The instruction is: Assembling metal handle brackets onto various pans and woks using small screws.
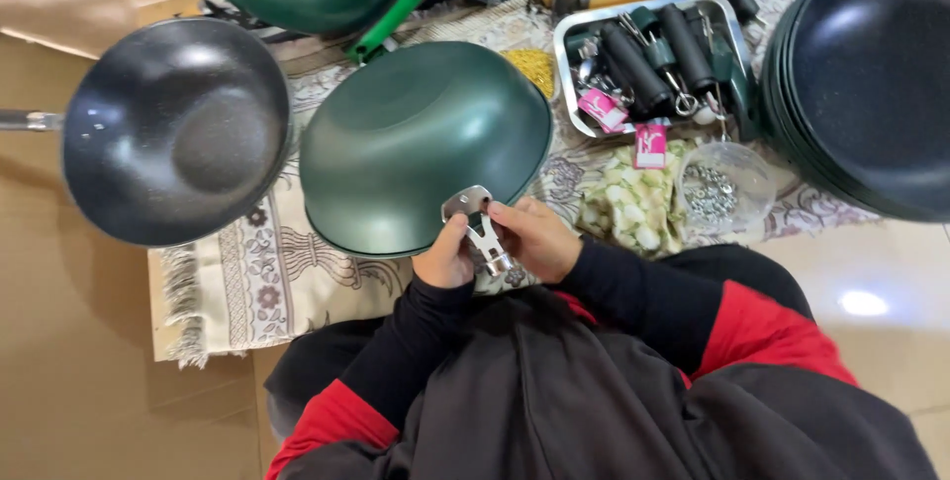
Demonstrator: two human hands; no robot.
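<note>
Green wok (421, 144) lies upturned on the mat (257, 277) — our left hand (445, 257) and right hand (534, 238) pinch a steel bracket (477, 223) at its near rim. Fitting the handle mount, we judge; next needs alignment.

Black long sleeves (633, 292) — red panels at upper arms; dark grey-black garment front, dark trousers

A floor-level cookware assembly workshop, by the look of it; a patterned mat (257, 272) on the tiled floor (871, 282) carries unfinished green pans (416, 144), stacked dark woks (871, 74), a metal tray of loose handles (653, 54), and a bowl of screws (717, 188).
</note>
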